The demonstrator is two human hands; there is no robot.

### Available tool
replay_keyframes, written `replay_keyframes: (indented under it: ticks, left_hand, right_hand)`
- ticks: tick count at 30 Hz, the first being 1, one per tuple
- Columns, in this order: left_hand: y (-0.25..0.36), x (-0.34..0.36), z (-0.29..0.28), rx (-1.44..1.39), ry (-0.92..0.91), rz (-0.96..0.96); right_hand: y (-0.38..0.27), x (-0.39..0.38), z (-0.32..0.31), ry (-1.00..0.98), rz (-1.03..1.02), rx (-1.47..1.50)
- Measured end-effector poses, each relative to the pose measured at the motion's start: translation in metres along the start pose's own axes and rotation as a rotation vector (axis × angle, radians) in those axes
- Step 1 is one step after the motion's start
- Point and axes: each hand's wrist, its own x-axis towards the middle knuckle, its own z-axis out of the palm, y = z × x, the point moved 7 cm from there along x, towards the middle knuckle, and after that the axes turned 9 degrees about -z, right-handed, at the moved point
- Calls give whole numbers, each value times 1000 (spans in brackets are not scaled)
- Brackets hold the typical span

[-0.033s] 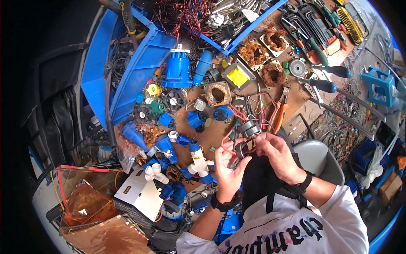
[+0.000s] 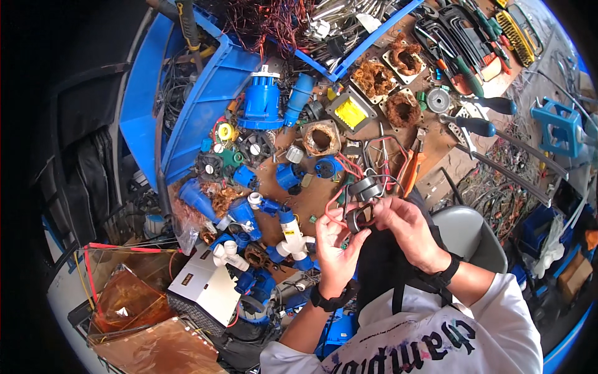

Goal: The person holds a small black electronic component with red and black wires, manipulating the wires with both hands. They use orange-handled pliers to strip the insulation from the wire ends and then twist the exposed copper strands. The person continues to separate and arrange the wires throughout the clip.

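My left hand (image 2: pixel 336 255) grips a small dark round component (image 2: pixel 354 220) with red wires (image 2: pixel 333 209) attached. My right hand (image 2: pixel 408 232) has thumb and fingers pinched at the same piece and its wires, close to my left fingertips. Just above my fingers is a second dark round part (image 2: pixel 364 187), tangled with red, white and black leads; whether I touch it is hard to tell. Orange-handled pliers (image 2: pixel 411 171) lie above my right hand on the board (image 2: pixel 274 193). Blue and white plastic fittings (image 2: pixel 289 234) are left of my hands.
Blue bins (image 2: pixel 199 106) of copper wire and cables line the top and left, beside several rusty square motor cores (image 2: pixel 321 140). Tools (image 2: pixel 455 47) lie upper right, loose wires (image 2: pixel 504 162) at right. A grey curved seat (image 2: pixel 467 230) is behind my right hand; a cream box (image 2: pixel 193 277) sits lower left.
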Motion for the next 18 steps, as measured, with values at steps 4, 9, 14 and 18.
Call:
replay_keyframes:
  ticks: [4,9,14,18]
  left_hand:
    - [0,4,1,-97,11,30]
    - [-2,1,1,-101,3,12]
    - [-5,0,-2,54,-7,32]
    - [-7,3,-4,113,-8,26]
  right_hand:
    - [12,-7,3,-25,8,33]
    - [19,-6,-12,-20,-7,-51]
    - [4,6,-19,0,21,12]
    - [-4,13,-23,60,-8,-14]
